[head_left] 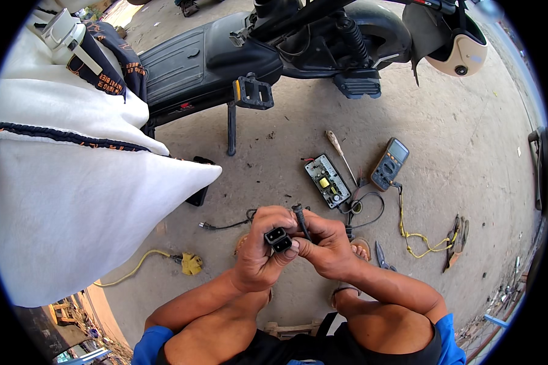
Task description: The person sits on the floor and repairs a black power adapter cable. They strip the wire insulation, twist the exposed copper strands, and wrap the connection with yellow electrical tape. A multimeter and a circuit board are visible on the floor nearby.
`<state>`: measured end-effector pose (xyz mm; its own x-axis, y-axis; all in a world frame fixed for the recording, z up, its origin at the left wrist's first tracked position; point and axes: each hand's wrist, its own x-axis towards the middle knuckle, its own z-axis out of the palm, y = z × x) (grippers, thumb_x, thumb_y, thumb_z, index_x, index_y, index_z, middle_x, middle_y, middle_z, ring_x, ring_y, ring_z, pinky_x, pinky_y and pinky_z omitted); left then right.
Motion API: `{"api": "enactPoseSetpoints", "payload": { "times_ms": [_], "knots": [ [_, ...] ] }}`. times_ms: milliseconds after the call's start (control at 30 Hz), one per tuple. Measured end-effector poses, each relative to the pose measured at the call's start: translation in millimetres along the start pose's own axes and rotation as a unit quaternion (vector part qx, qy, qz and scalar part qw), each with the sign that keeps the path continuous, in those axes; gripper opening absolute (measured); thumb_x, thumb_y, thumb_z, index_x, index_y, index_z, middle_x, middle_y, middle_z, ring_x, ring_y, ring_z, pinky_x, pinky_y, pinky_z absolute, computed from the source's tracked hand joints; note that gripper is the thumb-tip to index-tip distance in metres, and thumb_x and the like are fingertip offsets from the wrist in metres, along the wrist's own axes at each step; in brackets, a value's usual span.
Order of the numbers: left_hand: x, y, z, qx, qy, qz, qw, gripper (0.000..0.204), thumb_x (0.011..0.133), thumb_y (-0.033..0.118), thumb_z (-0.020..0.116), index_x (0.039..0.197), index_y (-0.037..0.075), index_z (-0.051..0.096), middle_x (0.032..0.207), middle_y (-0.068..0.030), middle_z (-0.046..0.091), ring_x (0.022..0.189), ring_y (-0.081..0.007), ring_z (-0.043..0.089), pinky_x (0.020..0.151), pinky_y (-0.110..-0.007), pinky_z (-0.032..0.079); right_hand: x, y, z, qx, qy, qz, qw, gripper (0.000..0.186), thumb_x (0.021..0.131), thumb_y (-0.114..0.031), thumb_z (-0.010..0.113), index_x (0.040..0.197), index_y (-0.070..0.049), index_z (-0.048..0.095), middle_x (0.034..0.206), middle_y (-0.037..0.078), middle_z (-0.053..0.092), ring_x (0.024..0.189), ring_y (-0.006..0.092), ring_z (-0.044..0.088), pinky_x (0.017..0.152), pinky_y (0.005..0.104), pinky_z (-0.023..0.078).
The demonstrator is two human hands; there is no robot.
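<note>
My left hand (259,255) grips a black plastic connector (278,239), its end with metal contacts facing up toward me. My right hand (329,246) is closed on a black cable with a ribbed sleeve (299,217), beside the connector. Beyond my hands lie an opened device with a circuit board (326,182), a screwdriver (338,149) with a pale handle and a multimeter (388,164). A black power plug and cord (222,224) lie behind my left hand. Scissors (382,255) lie right of my right foot.
A black electric bike (207,52) stands across the back, with a beige helmet (460,58) at its right. White padded fabric (73,201) hangs at left. A yellow cord with socket (190,263) lies lower left; yellow leads (420,236) and worn pliers (460,240) lie right.
</note>
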<state>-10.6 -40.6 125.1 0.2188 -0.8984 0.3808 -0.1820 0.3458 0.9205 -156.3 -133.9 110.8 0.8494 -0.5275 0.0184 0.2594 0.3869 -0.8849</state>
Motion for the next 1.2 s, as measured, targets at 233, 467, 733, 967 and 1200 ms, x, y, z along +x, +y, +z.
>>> {"api": "enactPoseSetpoints", "payload": {
  "times_ms": [233,467,733,967,1200],
  "knots": [
    [2.4,-3.8,-3.4,0.011,0.003,0.028,1.000,0.040,0.092,-0.001,0.069,0.126,0.004,0.049,0.112,-0.0117,0.054,0.105,-0.0236,0.054,0.095,-0.036,0.047,1.8,4.2,-1.0,-0.027,0.021,0.004,0.999,0.027,0.095,-0.008,0.072,0.119,0.003,0.065,0.113,0.003,0.060,0.103,0.0088,0.057,0.083,0.0256,0.052],
    [0.6,-7.6,-2.9,-0.018,0.010,0.025,0.999,0.039,0.092,-0.001,0.069,0.125,0.004,0.049,0.112,-0.0126,0.055,0.106,-0.0239,0.054,0.094,-0.036,0.047,2.4,11.7,-2.0,-0.014,0.014,0.007,1.000,0.026,0.095,-0.010,0.073,0.117,0.002,0.067,0.108,0.001,0.060,0.097,0.0068,0.055,0.078,0.0240,0.048],
    [4.9,-5.8,-1.3,0.014,0.006,0.020,1.000,0.036,0.095,0.006,0.069,0.123,0.005,0.047,0.109,-0.0116,0.054,0.099,-0.0210,0.054,0.092,-0.037,0.047,2.4,13.1,-2.7,-0.032,0.025,-0.003,0.999,0.025,0.093,-0.011,0.075,0.113,0.002,0.068,0.108,0.002,0.060,0.098,0.0075,0.055,0.080,0.0252,0.047],
    [2.6,-5.6,-1.7,-0.024,0.033,-0.017,0.999,0.035,0.095,0.013,0.072,0.120,0.004,0.048,0.109,-0.0116,0.054,0.102,-0.0212,0.055,0.095,-0.038,0.047,3.6,0.7,-6.3,-0.125,0.008,0.003,0.992,0.023,0.095,-0.008,0.072,0.114,0.004,0.067,0.111,0.005,0.061,0.097,0.0097,0.059,0.077,0.0260,0.051],
    [4.7,-3.7,-11.7,-0.009,0.055,-0.033,0.998,0.037,0.094,0.019,0.074,0.119,0.003,0.050,0.109,-0.0129,0.058,0.102,-0.0224,0.059,0.097,-0.039,0.048,3.6,-11.9,-8.1,0.011,0.038,0.068,0.997,0.024,0.106,-0.011,0.051,0.117,0.005,0.063,0.117,0.010,0.060,0.097,0.0158,0.065,0.080,0.0321,0.060]
  ]
}}
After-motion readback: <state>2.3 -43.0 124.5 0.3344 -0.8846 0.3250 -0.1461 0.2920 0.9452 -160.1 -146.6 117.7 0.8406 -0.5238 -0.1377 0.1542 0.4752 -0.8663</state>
